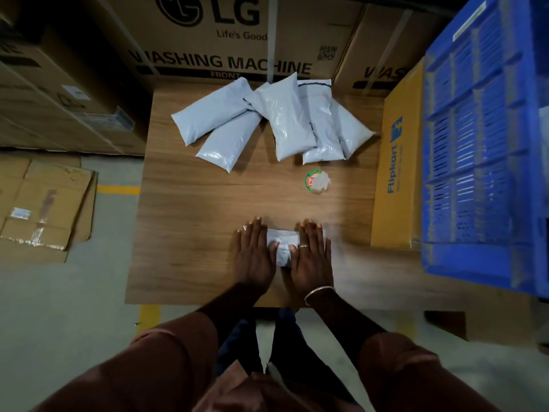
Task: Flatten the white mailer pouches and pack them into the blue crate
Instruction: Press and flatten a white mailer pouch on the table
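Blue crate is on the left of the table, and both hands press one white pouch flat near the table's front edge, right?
Not quite: the head view shows the blue crate on the right of the table, beyond the Flipkart box. The rest holds: left hand and right hand both press one white pouch flat near the front edge.

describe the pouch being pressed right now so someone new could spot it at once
Start at the brown wooden table beside the blue plastic crate. Toward its near edge lies one small white plastic mailer pouch, with the left hand and right hand pressing flat on it. The other white pouches lie untouched and puffy at the far edge.
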`<state>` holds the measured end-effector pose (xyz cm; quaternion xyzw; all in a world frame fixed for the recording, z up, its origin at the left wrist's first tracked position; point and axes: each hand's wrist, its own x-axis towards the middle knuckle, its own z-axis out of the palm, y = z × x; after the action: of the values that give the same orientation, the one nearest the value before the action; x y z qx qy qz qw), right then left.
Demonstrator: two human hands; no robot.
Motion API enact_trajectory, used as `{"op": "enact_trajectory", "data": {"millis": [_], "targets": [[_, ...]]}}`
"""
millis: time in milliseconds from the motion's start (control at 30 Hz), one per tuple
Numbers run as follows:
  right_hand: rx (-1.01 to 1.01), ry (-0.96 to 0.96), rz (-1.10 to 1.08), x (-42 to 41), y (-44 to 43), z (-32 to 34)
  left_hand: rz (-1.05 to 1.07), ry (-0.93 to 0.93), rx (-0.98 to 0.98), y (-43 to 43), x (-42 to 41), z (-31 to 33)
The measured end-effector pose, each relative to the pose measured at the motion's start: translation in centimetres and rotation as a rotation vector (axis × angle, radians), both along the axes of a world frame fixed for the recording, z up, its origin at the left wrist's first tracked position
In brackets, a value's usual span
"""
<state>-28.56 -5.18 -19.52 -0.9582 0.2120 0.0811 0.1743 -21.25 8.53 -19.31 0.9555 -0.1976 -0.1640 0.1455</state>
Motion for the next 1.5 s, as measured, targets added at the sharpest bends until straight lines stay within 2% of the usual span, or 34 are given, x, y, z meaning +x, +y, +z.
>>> {"op": "enact_trajectory", "data": {"millis": [100, 267, 667, 1000, 1233, 1500], "targets": [[0.009, 0.014, 0.022, 0.0, 0.5, -0.4, -0.020, -0.021, 0.036, 0.2, 0.4, -0.9], [0.010, -0.014, 0.018, 0.0, 0.6, -1.0, -0.168, -0.095, -0.044, 0.5, 0.5, -2.4], [0.024, -0.069, -0.003, 0.2, 0.3, -3.5, -0.123, -0.085, -0.153, 0.6, 0.8, -4.1], [-0.024, -0.025, 0.036, 0.1, 0.4, -1.8, -0.138, -0.108, -0.064, 0.7, 0.4, -3.0], [0.003, -0.083, 0.210, 0.3, 1.5, -0.6, -0.112, -0.097, -0.122, 1.8, -1.4, -2.4], [-0.061, -0.014, 0.173, 0.6, 2.1, -2.5, -0.103, -0.119, -0.053, 1.3, -1.8, -3.8]]}}
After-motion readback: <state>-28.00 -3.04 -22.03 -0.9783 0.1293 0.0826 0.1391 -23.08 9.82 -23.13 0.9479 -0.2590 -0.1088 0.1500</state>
